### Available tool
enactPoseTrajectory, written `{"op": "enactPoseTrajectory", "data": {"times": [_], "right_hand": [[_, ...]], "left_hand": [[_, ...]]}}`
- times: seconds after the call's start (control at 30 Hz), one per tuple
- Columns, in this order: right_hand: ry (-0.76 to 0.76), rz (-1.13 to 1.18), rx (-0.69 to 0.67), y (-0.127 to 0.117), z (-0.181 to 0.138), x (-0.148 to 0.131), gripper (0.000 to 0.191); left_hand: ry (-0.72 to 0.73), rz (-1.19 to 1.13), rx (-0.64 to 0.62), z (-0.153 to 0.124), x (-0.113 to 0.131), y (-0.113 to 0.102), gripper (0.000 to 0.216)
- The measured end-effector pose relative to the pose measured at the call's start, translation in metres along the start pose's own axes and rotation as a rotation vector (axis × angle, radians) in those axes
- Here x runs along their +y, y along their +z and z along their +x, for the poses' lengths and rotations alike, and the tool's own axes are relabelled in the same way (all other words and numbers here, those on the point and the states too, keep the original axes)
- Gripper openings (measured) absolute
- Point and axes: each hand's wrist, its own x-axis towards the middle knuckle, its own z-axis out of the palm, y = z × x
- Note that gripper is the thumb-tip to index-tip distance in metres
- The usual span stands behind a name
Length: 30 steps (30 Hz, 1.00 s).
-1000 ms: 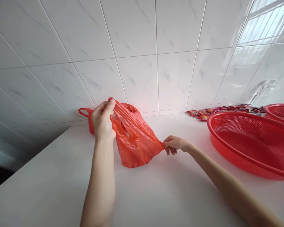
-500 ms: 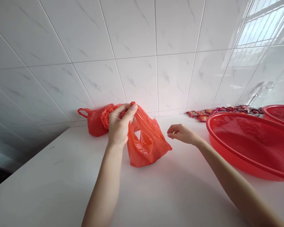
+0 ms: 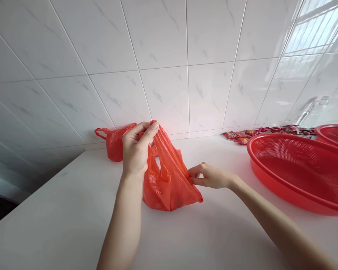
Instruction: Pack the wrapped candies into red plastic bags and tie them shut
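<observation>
My left hand pinches the gathered top of a red plastic bag between thumb and fingers. The bag hangs down over the white table, its lower part spreading to the right and a gap showing through its handle. At the bag's right side, my right hand has thumb and fingertips closed on the thin plastic. Behind my left hand, close to the wall, a second red plastic bag stands full-looking with its handle loop sticking out leftward; my hand hides part of it.
A large red plastic basket stands on the white table at the right. Behind it lie several small red packets along the tiled wall. Another red basket and a clear plastic object are at the far right.
My right hand has moved left and down and taken hold of the bag's right side. The held bag and my left hand have shifted slightly left, and the bag hangs longer.
</observation>
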Motion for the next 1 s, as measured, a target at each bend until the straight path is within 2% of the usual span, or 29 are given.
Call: {"op": "enactPoseTrajectory", "data": {"times": [0.17, 0.23, 0.4, 0.53, 0.7, 0.9, 1.0], "right_hand": [[0.228, -0.257, -0.108, -0.004, -0.002, 0.010, 0.012], [0.275, -0.267, -0.090, -0.004, -0.001, 0.012, 0.019], [0.378, -0.282, 0.057, 0.005, 0.008, 0.012, 0.030], [0.450, -0.264, 0.052, 0.018, 0.017, 0.020, 0.029], [0.486, -0.175, 0.012, 0.018, 0.018, 0.031, 0.019], [0.456, -0.059, -0.034, -0.008, 0.006, 0.035, 0.005], [0.384, 0.007, 0.085, -0.025, -0.002, 0.031, 0.025]], "left_hand": [[0.009, -0.052, 0.024, 0.002, 0.002, -0.003, 0.049], [0.008, -0.050, 0.024, 0.001, 0.002, -0.004, 0.049], [0.008, -0.064, -0.002, 0.000, 0.004, -0.002, 0.047], [0.040, -0.048, 0.026, 0.000, 0.003, -0.002, 0.045], [0.054, -0.026, 0.073, 0.002, 0.002, -0.001, 0.042], [0.012, 0.011, 0.039, -0.001, 0.002, 0.004, 0.043], [0.016, 0.035, 0.030, -0.003, 0.000, 0.009, 0.043]]}}
